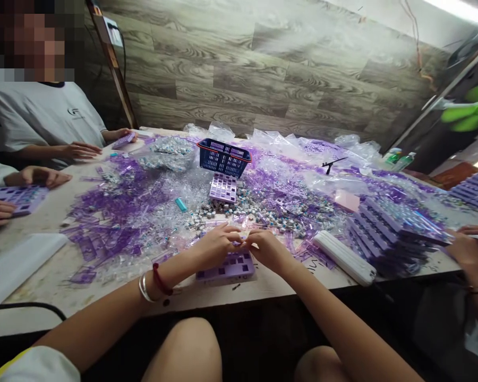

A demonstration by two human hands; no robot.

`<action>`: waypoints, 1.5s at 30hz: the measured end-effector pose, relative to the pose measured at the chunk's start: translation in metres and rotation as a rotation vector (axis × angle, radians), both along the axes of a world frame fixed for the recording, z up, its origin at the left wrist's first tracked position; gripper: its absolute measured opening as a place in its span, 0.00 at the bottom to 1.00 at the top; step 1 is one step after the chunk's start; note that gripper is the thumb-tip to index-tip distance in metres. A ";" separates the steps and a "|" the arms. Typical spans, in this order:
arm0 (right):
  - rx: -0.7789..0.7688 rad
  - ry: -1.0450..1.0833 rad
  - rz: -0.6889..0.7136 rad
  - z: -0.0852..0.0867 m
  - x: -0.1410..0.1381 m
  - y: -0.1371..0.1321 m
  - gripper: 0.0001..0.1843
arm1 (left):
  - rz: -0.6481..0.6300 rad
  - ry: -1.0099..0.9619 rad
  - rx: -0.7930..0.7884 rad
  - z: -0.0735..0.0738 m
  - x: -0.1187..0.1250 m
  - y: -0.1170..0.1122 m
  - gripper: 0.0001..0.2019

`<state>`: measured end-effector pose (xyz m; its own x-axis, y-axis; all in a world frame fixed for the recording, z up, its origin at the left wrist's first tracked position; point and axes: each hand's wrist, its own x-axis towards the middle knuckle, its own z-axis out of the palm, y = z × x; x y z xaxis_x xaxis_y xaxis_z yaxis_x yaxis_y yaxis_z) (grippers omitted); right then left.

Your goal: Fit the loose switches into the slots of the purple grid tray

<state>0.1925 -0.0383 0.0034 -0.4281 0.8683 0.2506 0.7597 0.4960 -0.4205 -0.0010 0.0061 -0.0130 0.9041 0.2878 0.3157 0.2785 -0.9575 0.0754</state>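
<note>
A purple tray with square slots (227,269) lies on the table right in front of me. Over its far edge my left hand (217,245) and my right hand (265,246) meet, fingertips pinched together. Whatever small piece sits between the fingers is too small to name. Just beyond my hands spreads a heap of small grey and blue parts (207,211). A second purple slotted tray (223,187) rests on that heap, in front of a dark blue basket (225,158) with an orange rim.
Purple clear plastic pieces (115,207) cover the left of the table. To my right are a white power strip (344,257) and stacked purple trays (376,233). Co-workers' hands (43,175) are at the left, another person's hand (464,249) at the right. Green bottles (402,160) stand behind.
</note>
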 end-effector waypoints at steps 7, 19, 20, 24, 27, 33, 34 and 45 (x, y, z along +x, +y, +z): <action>-0.033 -0.065 -0.049 0.003 -0.007 0.001 0.13 | 0.001 -0.024 -0.027 -0.001 -0.001 0.006 0.17; -0.271 0.426 -0.228 -0.010 0.005 0.000 0.05 | 0.129 -0.106 -0.256 0.009 0.011 0.001 0.08; -0.336 0.500 -0.261 -0.013 0.006 0.002 0.04 | 0.148 -0.082 -0.284 0.013 0.014 0.002 0.06; -0.652 0.802 -0.285 -0.019 0.008 0.009 0.11 | 0.292 0.010 -0.336 0.020 0.024 0.009 0.04; -0.769 0.864 -0.273 -0.019 0.009 0.008 0.16 | 0.353 -0.030 -0.346 0.017 0.028 0.010 0.05; -0.652 0.721 -0.302 -0.014 0.010 0.010 0.10 | 0.259 -0.140 -0.266 0.007 0.022 0.004 0.04; -0.564 0.658 -0.343 -0.014 0.013 0.011 0.08 | 0.245 -0.153 -0.244 0.006 0.022 0.004 0.04; 0.133 -0.142 -0.731 -0.031 0.035 0.029 0.14 | -0.015 -0.170 -0.079 0.002 0.030 -0.007 0.09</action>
<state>0.2276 -0.0094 -0.0274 0.2096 0.9096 0.3588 0.9570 -0.1156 -0.2661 0.0290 -0.0010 -0.0110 0.8440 0.3046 0.4414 0.2411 -0.9507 0.1950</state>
